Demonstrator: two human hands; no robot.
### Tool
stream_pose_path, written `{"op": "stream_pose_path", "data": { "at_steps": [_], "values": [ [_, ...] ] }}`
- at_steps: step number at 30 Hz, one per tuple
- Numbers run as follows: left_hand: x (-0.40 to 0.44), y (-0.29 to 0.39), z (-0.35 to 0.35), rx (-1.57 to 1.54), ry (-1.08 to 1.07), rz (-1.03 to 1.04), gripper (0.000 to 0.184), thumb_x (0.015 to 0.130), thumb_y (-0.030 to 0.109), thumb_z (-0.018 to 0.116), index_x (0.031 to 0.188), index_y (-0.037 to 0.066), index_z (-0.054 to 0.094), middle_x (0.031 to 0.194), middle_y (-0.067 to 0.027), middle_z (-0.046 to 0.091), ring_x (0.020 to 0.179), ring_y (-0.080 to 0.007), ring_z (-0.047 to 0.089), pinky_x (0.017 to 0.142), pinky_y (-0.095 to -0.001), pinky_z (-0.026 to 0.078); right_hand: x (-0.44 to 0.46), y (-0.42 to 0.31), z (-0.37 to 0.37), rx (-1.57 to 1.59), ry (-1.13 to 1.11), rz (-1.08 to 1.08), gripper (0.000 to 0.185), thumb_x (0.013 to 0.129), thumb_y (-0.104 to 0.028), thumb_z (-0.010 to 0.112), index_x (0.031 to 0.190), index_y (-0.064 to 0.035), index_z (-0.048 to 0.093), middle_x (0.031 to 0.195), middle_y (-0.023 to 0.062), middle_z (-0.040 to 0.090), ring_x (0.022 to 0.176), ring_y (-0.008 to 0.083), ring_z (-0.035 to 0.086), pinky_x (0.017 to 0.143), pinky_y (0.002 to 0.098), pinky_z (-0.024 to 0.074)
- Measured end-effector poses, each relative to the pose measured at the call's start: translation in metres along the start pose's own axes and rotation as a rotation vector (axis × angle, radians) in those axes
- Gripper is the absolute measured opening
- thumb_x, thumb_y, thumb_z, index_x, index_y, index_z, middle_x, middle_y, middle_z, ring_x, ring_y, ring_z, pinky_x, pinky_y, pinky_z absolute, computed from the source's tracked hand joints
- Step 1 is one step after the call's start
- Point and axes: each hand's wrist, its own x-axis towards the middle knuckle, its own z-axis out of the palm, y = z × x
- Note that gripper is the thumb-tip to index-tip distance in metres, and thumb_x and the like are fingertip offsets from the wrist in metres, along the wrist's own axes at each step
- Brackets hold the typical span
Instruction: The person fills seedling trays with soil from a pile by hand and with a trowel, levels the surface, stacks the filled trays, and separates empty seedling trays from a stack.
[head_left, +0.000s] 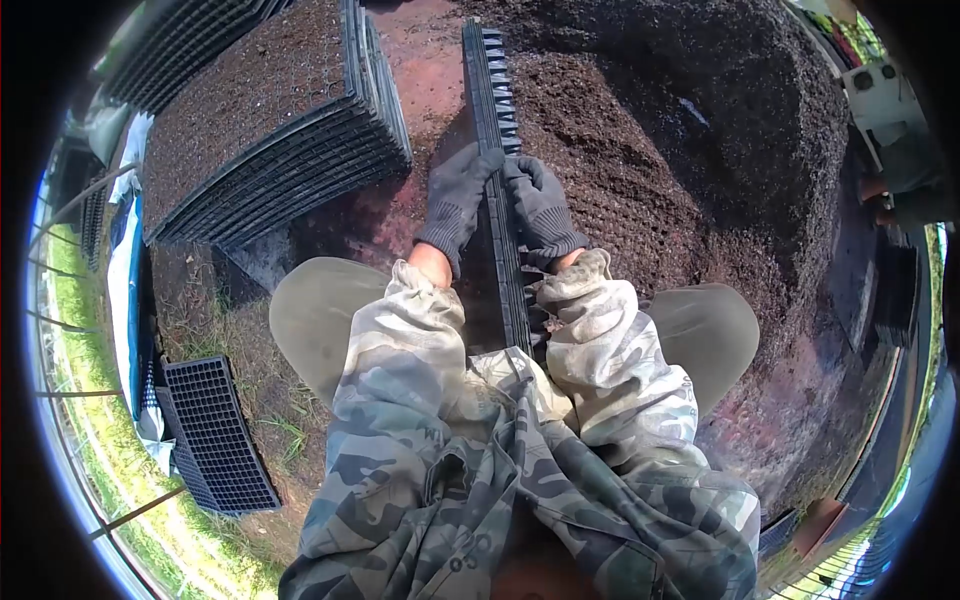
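In the head view, your gloved left hand (457,200) and right hand (541,203) grip a black tray (486,105), possibly several since it shows edge-on, beside the left edge of the soil heap (610,140), right of a stack of trays (300,170).

Your gloved hands (543,203) show dark grey knit, ribbed cuffs (556,242)! Camouflage sleeves (393,375) on you, grey-olive trousers (322,322) below!
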Motion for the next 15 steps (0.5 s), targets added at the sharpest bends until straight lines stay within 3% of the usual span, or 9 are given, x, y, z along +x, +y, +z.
{"op": "stream_pose_path", "data": {
  "at_steps": [1,4,6,8,10,12,14,15],
  "values": [
    [0.0,0.0,-0.001,-0.042,-0.016,0.028,0.04,0.084,0.025,0.07,0.114,-0.001,0.063,0.096,-0.0039,0.067,0.082,-0.0097,0.063,0.074,-0.0238,0.05,-0.002,-0.005,-0.001,0.109,-0.039,0.095,0.026,0.094,-0.029,0.057,0.103,-0.0051,0.061,0.074,-0.0023,0.059,0.06,0.0049,0.049,0.053,0.0221,0.041],
    [-0.006,0.005,-0.009,-0.092,-0.031,-0.014,0.042,0.085,0.025,0.07,0.116,-0.001,0.062,0.099,-0.0045,0.067,0.084,-0.0101,0.063,0.075,-0.0238,0.051,-0.002,-0.006,0.001,0.172,-0.096,0.033,0.025,0.093,-0.028,0.058,0.102,-0.0051,0.061,0.071,-0.0034,0.057,0.057,0.0048,0.049,0.049,0.0224,0.04],
    [-0.004,0.003,-0.012,-0.072,0.003,-0.012,0.04,0.086,0.024,0.069,0.117,-0.001,0.062,0.1,-0.0048,0.067,0.085,-0.0105,0.063,0.076,-0.0237,0.051,0.001,-0.004,0.004,0.143,-0.129,0.04,0.026,0.092,-0.028,0.061,0.1,-0.0031,0.061,0.075,-0.0019,0.058,0.062,0.0069,0.053,0.055,0.0224,0.043],
    [-0.002,0.001,-0.015,-0.065,0.032,-0.007,0.039,0.087,0.022,0.068,0.118,-0.001,0.061,0.101,-0.005,0.067,0.085,-0.0109,0.064,0.076,-0.0236,0.051,0.005,-0.001,0.011,-0.049,-0.078,-0.149,0.028,0.089,-0.028,0.063,0.097,-0.0013,0.063,0.081,-0.0001,0.059,0.071,0.0086,0.057,0.062,0.0224,0.0456],
    [-0.002,0.0,-0.016,-0.02,-0.017,0.114,0.036,0.088,0.018,0.065,0.118,0.0,0.061,0.102,-0.0054,0.067,0.086,-0.0109,0.063,0.077,-0.0233,0.051,0.01,-0.002,0.01,-0.086,-0.044,-0.166,0.029,0.089,-0.028,0.065,0.095,-0.0003,0.064,0.084,0.0007,0.06,0.075,0.0088,0.057,0.065,0.0225,0.046],
    [-0.002,-0.002,-0.016,-0.123,-0.007,0.084,0.033,0.089,0.016,0.064,0.117,0.0,0.062,0.102,-0.0054,0.067,0.087,-0.0104,0.063,0.077,-0.0229,0.05,0.007,-0.008,0.01,-0.129,-0.015,-0.172,0.03,0.088,-0.029,0.066,0.094,0.0008,0.065,0.087,0.0014,0.06,0.079,0.0089,0.058,0.067,0.0225,0.0464],
    [-0.002,0.001,-0.017,-0.123,-0.018,0.0,0.033,0.088,0.016,0.065,0.117,0.0,0.062,0.101,-0.0053,0.067,0.088,-0.0103,0.063,0.077,-0.0223,0.05,0.0,-0.02,0.011,0.189,-0.039,0.041,0.031,0.087,-0.028,0.067,0.095,0.0021,0.066,0.087,0.0018,0.062,0.076,0.0086,0.058,0.066,0.0225,0.0468],
    [-0.001,-0.002,-0.018,-0.127,-0.013,-0.002,0.033,0.088,0.016,0.065,0.117,0.0,0.062,0.101,-0.0053,0.067,0.088,-0.0103,0.063,0.077,-0.0223,0.05,0.001,-0.017,0.012,0.185,-0.044,0.044,0.031,0.087,-0.028,0.067,0.095,0.0021,0.066,0.087,0.0018,0.062,0.076,0.0086,0.058,0.066,0.0225,0.0468]
  ]
}}
